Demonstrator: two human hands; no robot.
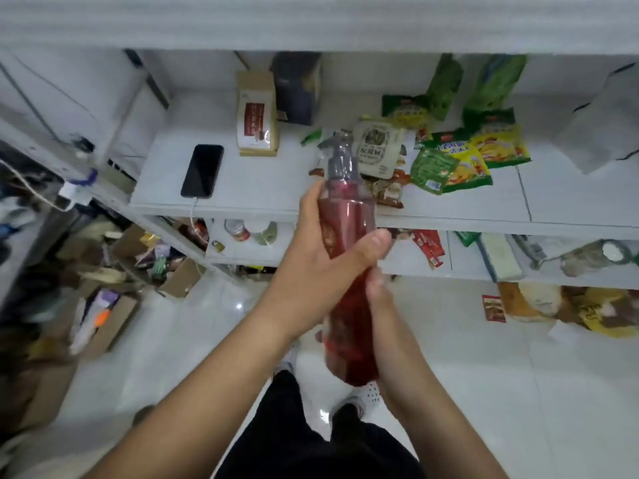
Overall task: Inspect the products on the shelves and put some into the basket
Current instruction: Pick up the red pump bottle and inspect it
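Holding red pump bottle (347,236), both hands (321,257) (378,299); label unreadable.

A black phone (202,170) lies flat on the shelf in front of me, a white cable (192,216) hanging from its near end. Down to my left, open cardboard boxes (119,318) sit cluttered on the white tiled floor (484,392), and I see my white shoes (363,399) below.

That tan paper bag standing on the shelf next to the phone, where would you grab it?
Probably round the middle of the paper bag, coming from the front. It stands upright, its flat labelled face towards the open shelf edge. The dark box crowds its right side, so fingers fit best across front and left.
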